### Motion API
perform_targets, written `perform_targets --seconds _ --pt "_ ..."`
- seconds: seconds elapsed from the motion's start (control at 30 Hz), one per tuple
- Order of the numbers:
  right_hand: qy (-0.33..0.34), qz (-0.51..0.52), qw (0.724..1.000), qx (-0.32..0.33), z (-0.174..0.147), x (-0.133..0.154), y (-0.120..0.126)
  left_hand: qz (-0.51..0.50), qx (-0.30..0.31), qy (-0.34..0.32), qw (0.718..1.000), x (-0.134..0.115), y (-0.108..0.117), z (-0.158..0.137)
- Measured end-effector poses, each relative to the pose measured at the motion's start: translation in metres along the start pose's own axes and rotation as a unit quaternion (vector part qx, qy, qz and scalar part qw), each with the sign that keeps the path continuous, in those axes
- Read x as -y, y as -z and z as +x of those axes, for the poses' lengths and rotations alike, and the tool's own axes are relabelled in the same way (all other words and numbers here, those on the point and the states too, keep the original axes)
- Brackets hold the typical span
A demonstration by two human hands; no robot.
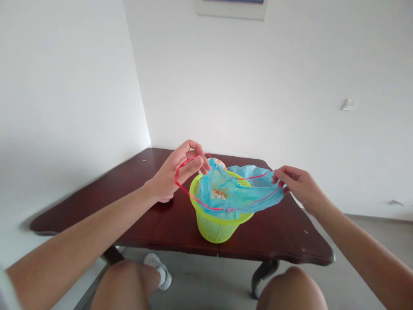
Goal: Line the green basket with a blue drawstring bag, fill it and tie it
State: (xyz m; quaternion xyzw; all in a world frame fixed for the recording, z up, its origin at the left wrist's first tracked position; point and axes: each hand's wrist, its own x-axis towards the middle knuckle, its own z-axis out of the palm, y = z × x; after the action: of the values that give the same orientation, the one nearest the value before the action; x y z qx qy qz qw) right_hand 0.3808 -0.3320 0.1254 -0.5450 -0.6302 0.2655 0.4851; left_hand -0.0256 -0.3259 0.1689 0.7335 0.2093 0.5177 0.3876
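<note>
A light blue drawstring garbage bag (226, 185) lines a yellow-green plastic basket (214, 228) standing on the table. The bag's red drawstring (206, 207) runs in a wide loop around its mouth. With the string hooked over its thumb, my left hand (189, 161) has its fingers closed at the loop's left side, above the rim. My right hand (288, 183) pinches the drawstring and bag edge, pulled out past the basket's right side. Through the film shows a crumpled white-and-orange wrapper (218, 194). Another white-and-orange packet (219, 162) is partly hidden behind the bag.
The dark red-brown wooden table (129, 206) has a curved edge and meets the white walls at the back. Something pinkish (166, 198) lies partly hidden beneath my left wrist. My knees (124, 284) are close to the table's front edge. A light switch (349, 104) is on the wall.
</note>
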Motion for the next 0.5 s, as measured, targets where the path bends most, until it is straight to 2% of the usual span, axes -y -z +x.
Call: perform_targets --seconds 0.07,0.17,0.23,0.37,0.5 --pt "0.023 0.095 0.994 -0.045 0.003 0.004 0.008 0.025 -0.038 0.038 0.998 0.000 -0.003 0.000" --pt "0.040 0.222 0.974 -0.037 -0.003 0.016 0.013 0.038 -0.059 0.084 0.994 0.008 0.000 0.001" --pt "0.041 0.250 0.967 -0.027 -0.012 0.027 0.012 0.005 -0.064 0.102 0.993 0.016 0.004 0.003" --pt "0.063 0.244 0.967 -0.027 -0.039 0.047 0.001 -0.081 -0.117 0.075 0.987 0.023 0.005 0.004" --pt "0.076 0.284 0.956 -0.004 -0.060 0.057 -0.022 -0.176 -0.159 0.027 0.971 0.024 -0.004 0.002"
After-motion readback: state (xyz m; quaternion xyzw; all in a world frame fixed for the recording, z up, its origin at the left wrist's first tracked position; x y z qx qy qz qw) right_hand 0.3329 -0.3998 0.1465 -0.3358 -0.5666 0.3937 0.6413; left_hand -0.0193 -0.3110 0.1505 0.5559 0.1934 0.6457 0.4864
